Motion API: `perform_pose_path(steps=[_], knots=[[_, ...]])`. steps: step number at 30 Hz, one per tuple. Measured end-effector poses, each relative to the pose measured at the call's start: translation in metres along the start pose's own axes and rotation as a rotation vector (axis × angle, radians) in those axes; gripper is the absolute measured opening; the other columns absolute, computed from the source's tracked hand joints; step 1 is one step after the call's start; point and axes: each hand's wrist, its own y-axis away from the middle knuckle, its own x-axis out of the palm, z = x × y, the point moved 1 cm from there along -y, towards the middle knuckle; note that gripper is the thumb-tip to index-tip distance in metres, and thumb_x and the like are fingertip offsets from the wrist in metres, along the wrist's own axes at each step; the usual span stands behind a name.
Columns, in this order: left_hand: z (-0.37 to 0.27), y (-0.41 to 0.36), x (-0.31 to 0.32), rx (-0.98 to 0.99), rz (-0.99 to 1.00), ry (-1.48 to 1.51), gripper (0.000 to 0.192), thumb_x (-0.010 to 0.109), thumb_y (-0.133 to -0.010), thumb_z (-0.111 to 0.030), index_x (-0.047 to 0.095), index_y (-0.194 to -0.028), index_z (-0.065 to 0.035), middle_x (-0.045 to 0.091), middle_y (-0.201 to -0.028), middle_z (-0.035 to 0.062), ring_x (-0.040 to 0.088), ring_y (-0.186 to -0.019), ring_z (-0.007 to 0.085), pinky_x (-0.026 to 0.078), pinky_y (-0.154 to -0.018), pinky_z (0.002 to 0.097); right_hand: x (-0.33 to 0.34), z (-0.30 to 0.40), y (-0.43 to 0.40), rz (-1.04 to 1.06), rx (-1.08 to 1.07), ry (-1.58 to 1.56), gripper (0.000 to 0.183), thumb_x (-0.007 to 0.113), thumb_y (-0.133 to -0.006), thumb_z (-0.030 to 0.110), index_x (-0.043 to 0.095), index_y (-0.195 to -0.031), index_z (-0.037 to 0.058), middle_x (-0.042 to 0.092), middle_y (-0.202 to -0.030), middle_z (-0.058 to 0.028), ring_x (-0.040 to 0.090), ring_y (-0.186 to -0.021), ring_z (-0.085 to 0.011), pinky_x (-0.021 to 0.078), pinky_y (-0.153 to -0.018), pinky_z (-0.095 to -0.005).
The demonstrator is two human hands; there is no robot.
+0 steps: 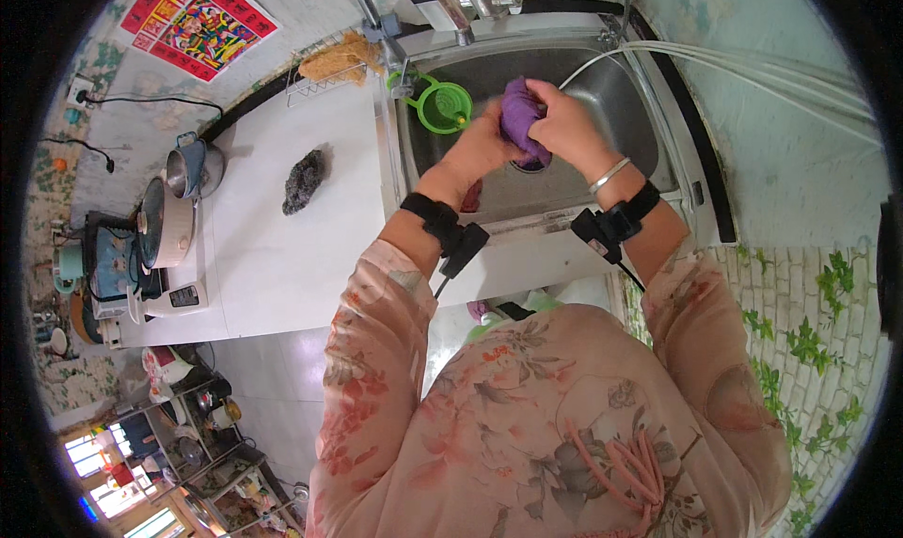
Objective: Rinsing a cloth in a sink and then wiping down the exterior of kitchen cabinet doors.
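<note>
A bunched purple cloth is held between both hands above the stainless steel sink. My left hand grips it from the left side. On its right side, the fingers of my right hand close around it. Below the cloth, the sink's drain is partly hidden. A green plastic strainer hangs at the sink's back left, left of the cloth. Near my left wrist, a dark red item lies in the sink, mostly covered by my forearm.
A dark scouring pad lies on the white countertop. Further left stand a steel pot and a lidded cooker. The faucet reaches over the sink's back edge. White hoses run along the right. A wire rack holds a tan cloth.
</note>
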Motion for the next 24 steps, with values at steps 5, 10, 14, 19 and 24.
perform_pose_path(steps=[5, 10, 14, 19, 24], knots=[[0.001, 0.005, -0.014, -0.175, -0.043, 0.546, 0.038, 0.051, -0.064, 0.009, 0.042, -0.099, -0.0016, 0.051, -0.089, 0.0077, 0.05, -0.079, 0.0169, 0.042, -0.068, 0.0269, -0.021, -0.01, 0.001, 0.18, 0.182, -0.901, 0.041, 0.046, -0.074, 0.02, 0.036, -0.109, 0.0013, 0.044, -0.101, -0.0076, 0.045, -0.09, -0.0185, 0.0386, -0.072, -0.0295], [-0.004, 0.005, -0.002, -0.149, -0.115, 0.84, 0.031, 0.052, -0.064, 0.007, 0.046, -0.094, -0.0017, 0.052, -0.087, 0.0069, 0.051, -0.077, 0.0167, 0.042, -0.069, 0.0263, 0.012, -0.048, 0.021, 0.203, 1.08, -1.228, 0.061, 0.029, -0.074, 0.052, 0.024, -0.116, 0.0086, 0.044, -0.102, -0.0098, 0.042, -0.094, -0.0211, 0.041, -0.073, -0.039], [0.007, 0.012, 0.009, -0.179, -0.184, 0.655, 0.027, 0.055, -0.065, 0.0, 0.049, -0.091, -0.0018, 0.052, -0.085, 0.0059, 0.051, -0.075, 0.0151, 0.04, -0.067, 0.0249, 0.019, -0.027, 0.02, 0.391, 0.734, -1.559, 0.059, 0.029, -0.075, 0.051, 0.027, -0.115, 0.0075, 0.044, -0.101, -0.0101, 0.045, -0.088, -0.0185, 0.0414, -0.073, -0.0347], [0.033, 0.015, 0.011, -0.375, -0.245, 0.446, 0.02, 0.052, -0.067, -0.008, 0.051, -0.085, 0.0006, 0.054, -0.076, 0.0083, 0.052, -0.065, 0.0144, 0.042, -0.055, 0.0238, 0.026, -0.009, 0.007, 0.551, 0.241, -0.853, 0.054, 0.051, -0.072, 0.023, 0.025, -0.117, 0.0071, 0.045, -0.097, -0.0077, 0.048, -0.08, -0.0137, 0.0446, -0.061, -0.0271], [-0.004, 0.002, 0.012, -0.256, -0.155, 0.417, 0.025, 0.051, -0.063, -0.004, 0.048, -0.087, 0.0024, 0.052, -0.082, 0.0096, 0.052, -0.069, 0.017, 0.043, -0.058, 0.0275, 0.002, -0.036, 0.007, 0.404, 0.447, -1.099, 0.046, 0.056, -0.067, 0.012, 0.035, -0.107, 0.0071, 0.047, -0.091, -0.0087, 0.05, -0.077, -0.0168, 0.0458, -0.059, -0.0288]])
